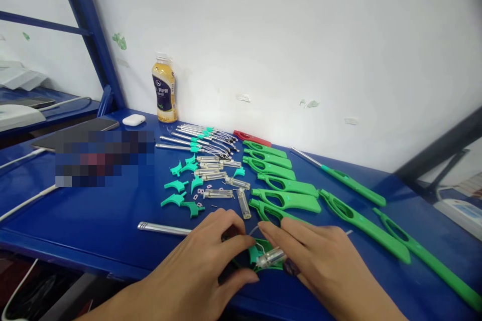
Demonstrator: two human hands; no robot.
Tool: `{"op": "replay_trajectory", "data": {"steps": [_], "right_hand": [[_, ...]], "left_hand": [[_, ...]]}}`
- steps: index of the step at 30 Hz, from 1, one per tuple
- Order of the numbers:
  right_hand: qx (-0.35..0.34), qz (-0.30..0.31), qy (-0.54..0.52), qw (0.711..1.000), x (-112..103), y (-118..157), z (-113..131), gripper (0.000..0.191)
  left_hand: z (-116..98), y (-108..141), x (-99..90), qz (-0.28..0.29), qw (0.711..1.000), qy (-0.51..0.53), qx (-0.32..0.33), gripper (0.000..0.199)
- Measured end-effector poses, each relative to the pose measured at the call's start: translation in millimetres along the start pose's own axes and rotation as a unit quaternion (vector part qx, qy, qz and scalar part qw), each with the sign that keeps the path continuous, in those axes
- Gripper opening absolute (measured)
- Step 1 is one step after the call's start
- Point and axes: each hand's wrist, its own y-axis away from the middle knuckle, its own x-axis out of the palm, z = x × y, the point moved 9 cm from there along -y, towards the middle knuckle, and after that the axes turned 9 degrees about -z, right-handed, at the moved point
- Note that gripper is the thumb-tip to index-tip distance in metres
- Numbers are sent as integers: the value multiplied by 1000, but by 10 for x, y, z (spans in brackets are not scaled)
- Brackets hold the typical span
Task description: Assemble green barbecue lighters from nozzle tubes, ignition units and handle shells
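Wire (260, 247) bends beside the clear tank (270, 259) at the green handle (278, 267) above the table's (94, 220) near edge, and I judge uneven pressure could trap the wire: the right hand (320, 251) grips the tank, the left hand (209, 256) curls at the handle, hold unconfirmed.

Right in front of me, the left hand (205, 261) and right hand (320, 251) are both showing bare, with slender fingers (234, 247) tapering toward their tips, and the forearms (146, 293) are also showing uncovered, narrowing toward the hands.
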Motion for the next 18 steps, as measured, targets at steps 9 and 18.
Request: {"op": "replay_trajectory", "data": {"steps": [9,18], "right_hand": [[40,-14,-26,999,7,81,-69,49],[87,10,-57,995,68,223,-174,55]], "left_hand": [[-61,-14,-30,-9,999,-36,14,52],[-131,-226,41,-35,992,-105,64,44]]}}
